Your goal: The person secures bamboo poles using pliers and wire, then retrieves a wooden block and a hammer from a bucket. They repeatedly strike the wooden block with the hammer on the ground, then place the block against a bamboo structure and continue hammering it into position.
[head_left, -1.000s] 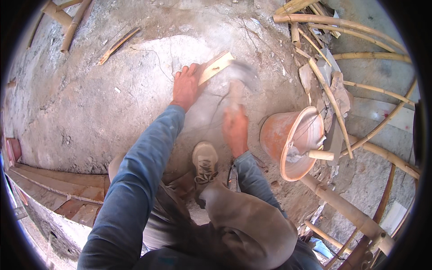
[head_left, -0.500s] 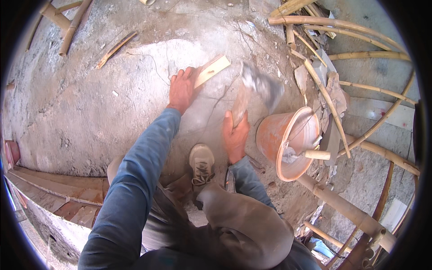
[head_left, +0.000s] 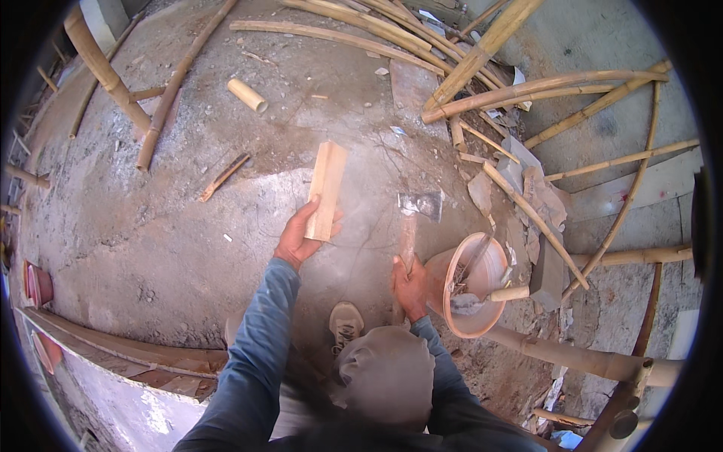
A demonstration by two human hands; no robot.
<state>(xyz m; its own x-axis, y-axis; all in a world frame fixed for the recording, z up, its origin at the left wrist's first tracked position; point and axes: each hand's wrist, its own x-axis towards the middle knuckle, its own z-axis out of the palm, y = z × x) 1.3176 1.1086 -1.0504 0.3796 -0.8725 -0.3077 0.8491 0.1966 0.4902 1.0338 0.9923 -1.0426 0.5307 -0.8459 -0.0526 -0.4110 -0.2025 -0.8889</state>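
My left hand (head_left: 298, 235) is closed around the lower end of a short, pale wood block (head_left: 327, 190), raised with its long side pointing away from me. A small dark stub, like a nail, shows at the block's left edge. My right hand (head_left: 410, 285) grips the wooden handle of a hatchet (head_left: 407, 235), whose grey metal head is up and whose wider side points right. Block and hatchet are apart. Just right of my right hand leans an orange bucket (head_left: 449, 295) with a handled tool and greyish stuff inside.
Bamboo poles (head_left: 520, 96) lie piled at the far right, and a thick one (head_left: 580, 354) runs behind the bucket. More poles (head_left: 162, 113) stand at the far left. A cut bamboo piece (head_left: 247, 96) and a wood sliver (head_left: 224, 178) lie on the ground. A low ledge (head_left: 128, 348) borders the lower left.
The wood block has been turned more upright and lifted in my left hand. The hatchet, blurred by motion before, is now still and lower. My view has tilted farther ahead.
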